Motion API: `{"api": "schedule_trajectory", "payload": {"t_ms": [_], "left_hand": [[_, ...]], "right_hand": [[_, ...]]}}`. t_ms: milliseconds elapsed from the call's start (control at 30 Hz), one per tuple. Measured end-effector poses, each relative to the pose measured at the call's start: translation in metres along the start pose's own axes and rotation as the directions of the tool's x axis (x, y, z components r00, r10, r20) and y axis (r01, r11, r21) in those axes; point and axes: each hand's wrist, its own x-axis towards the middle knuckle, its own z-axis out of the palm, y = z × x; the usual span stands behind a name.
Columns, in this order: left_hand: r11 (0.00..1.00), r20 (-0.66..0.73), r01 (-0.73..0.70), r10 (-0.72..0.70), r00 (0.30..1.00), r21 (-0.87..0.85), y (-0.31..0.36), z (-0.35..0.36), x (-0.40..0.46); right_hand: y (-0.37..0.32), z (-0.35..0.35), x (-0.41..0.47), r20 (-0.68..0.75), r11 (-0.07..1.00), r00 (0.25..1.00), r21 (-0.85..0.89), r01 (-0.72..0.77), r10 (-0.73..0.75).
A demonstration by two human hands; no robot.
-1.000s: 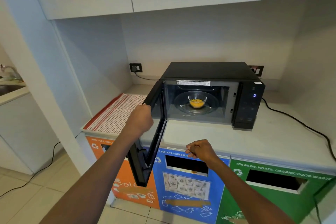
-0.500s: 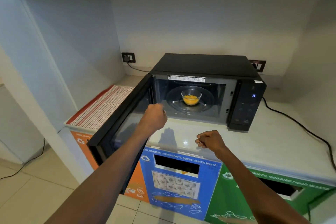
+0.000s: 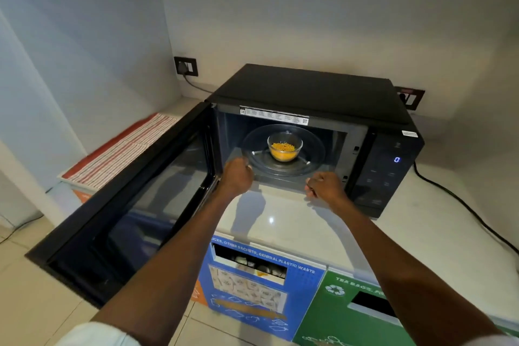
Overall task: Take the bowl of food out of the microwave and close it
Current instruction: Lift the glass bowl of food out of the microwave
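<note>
Nearest the camera, in front of the black microwave [image 3: 309,87], stand the waste bins: a blue bin front [image 3: 261,284] labelled for general plastic waste and a green bin front [image 3: 354,314] to its right. Above them lies the pale tabletop [image 3: 283,222] that carries the microwave.

The microwave door [image 3: 134,205] is swung fully open to the left of the cavity and overhangs the tabletop edge.

Both forearms reach toward the microwave opening. The left hand [image 3: 238,175] is at the lower left corner of the opening, its grip curled into a loose fist and holding nothing. The right hand [image 3: 325,187] is at the lower right of the opening, just before the control panel [image 3: 390,168]; its fingers are curled closed and empty.

Inside the cavity, the glass bowl [image 3: 285,146] of yellow-orange food sits upright at the centre of the glass turntable [image 3: 314,149], beyond both hands and touched by neither.

The panel display shows a lit "0". Left of the microwave, a red-striped cloth [image 3: 123,152] lies on the tabletop. Behind the microwave, a wall socket [image 3: 186,66] holds a plug.
</note>
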Motion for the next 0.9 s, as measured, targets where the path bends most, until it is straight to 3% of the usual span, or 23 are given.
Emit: {"api": "schedule_trajectory", "payload": {"t_ms": [200, 367, 600, 900], "left_hand": [[0.997, 0.022, 0.067, -0.066, 0.998, -0.040, -0.005, 0.016, 0.032], [0.995, 0.059, 0.018, -0.013, 0.998, -0.095, -0.012, 0.027, 0.071], [0.986, 0.120, 0.055, -0.036, 0.992, -0.158, -0.015, 0.049, 0.127], [0.920, 0.220, 0.069, 0.020, 0.975, -0.386, -0.012, 0.074, 0.158]], "right_hand": [[-0.021, 0.014, 0.044, -0.024, 0.998, 1.000, 0.056, -0.014, 0.015], [-0.025, 0.025, 0.078, -0.078, 1.000, 0.997, -0.026, 0.000, -0.002], [-0.028, 0.041, 0.122, -0.131, 0.990, 0.990, -0.139, 0.026, -0.044], [-0.026, 0.058, 0.153, -0.159, 0.957, 0.987, -0.290, -0.011, -0.037]]}}
